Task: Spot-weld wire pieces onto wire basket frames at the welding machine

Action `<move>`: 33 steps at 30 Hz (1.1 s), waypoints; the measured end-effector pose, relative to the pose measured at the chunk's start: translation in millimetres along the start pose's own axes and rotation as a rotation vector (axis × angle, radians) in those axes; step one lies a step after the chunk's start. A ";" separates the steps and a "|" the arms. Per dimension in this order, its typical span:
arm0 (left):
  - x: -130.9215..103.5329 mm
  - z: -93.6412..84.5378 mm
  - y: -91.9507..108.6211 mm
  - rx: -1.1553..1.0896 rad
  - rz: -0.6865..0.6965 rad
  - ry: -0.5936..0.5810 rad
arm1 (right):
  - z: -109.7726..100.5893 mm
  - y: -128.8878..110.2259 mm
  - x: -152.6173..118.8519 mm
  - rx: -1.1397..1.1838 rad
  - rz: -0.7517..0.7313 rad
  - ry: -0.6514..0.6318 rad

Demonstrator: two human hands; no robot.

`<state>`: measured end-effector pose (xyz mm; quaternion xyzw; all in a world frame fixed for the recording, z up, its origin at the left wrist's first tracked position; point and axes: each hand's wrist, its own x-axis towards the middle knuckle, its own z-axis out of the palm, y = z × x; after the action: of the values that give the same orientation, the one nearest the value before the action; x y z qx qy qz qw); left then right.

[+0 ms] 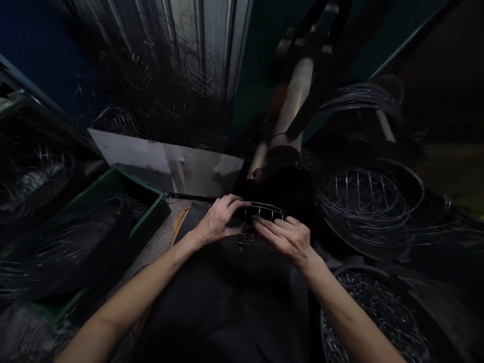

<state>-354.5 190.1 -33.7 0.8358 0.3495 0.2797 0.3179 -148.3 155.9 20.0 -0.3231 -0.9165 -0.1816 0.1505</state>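
Note:
A round wire rack (260,209) with several crossbars is held between both hands above a dark apron (234,297). My left hand (224,217) grips its left side, thumb below and fingers over the upper rim. On the right side my right hand (285,234) has its fingers closed on the wires. The lower part of the rack is dim and partly hidden by the hands.
At left, a green crate (151,189) has dark wire pieces in and on it. Wire rings and grids (368,196) are stacked at right, above a tub of short metal pieces (374,307). A pale panel (162,164) and machine with a metal cylinder (297,93) stand ahead.

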 end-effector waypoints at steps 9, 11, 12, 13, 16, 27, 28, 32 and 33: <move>8.3 0.2 -4.1 -0.019 0.018 0.045 | -0.2 9.0 -0.8 -0.100 -0.078 0.023; 12.0 0.5 -5.2 0.003 0.019 0.073 | 1.9 13.1 -0.2 -0.133 -0.087 0.023; 14.1 0.7 -5.9 0.017 0.017 0.089 | 3.4 15.5 -0.1 -0.144 -0.094 0.022; 16.2 1.0 -6.8 0.030 0.017 0.103 | 5.1 17.9 -0.2 -0.154 -0.099 0.018; 22.3 1.8 -10.0 0.060 0.023 0.132 | 10.4 24.7 0.1 -0.169 -0.112 0.010; 26.9 10.4 -22.1 0.163 0.068 0.177 | 18.2 27.7 3.0 -0.181 -0.126 0.055; 26.4 10.0 -21.8 0.165 0.070 0.177 | 18.1 27.4 2.6 -0.183 -0.126 0.051; 29.0 3.8 -18.7 0.160 0.053 0.161 | 18.7 30.2 3.2 -0.201 -0.136 0.044; 30.7 2.4 -18.5 0.160 0.052 0.160 | 19.5 31.9 3.7 -0.206 -0.140 0.048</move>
<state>-342.0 223.0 -41.1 0.8424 0.3732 0.3247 0.2138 -133.5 189.5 11.6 -0.2677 -0.9094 -0.2925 0.1253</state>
